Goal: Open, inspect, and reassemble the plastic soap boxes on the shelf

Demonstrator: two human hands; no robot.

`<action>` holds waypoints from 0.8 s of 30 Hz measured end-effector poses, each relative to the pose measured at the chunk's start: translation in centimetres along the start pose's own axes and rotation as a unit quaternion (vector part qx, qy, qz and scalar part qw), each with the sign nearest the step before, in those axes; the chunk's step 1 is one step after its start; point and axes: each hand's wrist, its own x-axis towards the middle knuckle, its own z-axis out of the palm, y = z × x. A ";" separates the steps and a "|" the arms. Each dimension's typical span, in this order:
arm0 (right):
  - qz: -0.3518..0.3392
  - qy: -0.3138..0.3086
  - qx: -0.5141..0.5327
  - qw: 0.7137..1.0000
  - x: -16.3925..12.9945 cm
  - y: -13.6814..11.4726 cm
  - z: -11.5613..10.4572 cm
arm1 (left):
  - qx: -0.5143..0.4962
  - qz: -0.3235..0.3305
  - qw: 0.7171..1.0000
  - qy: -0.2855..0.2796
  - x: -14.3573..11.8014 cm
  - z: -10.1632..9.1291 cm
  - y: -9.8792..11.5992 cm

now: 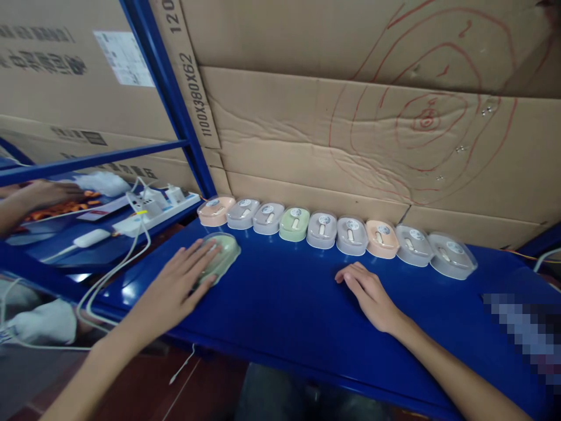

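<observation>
A pale green computer mouse [221, 255] in a clear plastic shell lies flat on the blue table [284, 310], left of the frame's centre, angled with its far end toward the upper right. Its near left part is covered by the fingers [199, 263] resting on it. It sits just in front of the left end of a row of similar packed mice [337, 234] along the cardboard wall.

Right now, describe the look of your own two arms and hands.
Both arms are bare up to the frame edge: no sleeves, gloves, watch or rings show. The left hand and right hand are slender, with long fingers and short nails.
</observation>
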 end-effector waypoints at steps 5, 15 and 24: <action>-0.009 0.004 -0.001 1.000 0.1 -0.1 0.1 | 0.013 -0.040 0.999 0.009 -1.5 -1.4 -6.3; -0.019 0.010 -0.022 1.000 0.2 0.2 0.1 | -0.002 -0.060 0.998 -0.003 -1.7 -2.4 -7.4; -0.069 0.143 -0.203 0.966 -0.1 -0.7 -7.2 | -0.013 -0.036 0.999 0.014 -1.6 -1.4 -8.3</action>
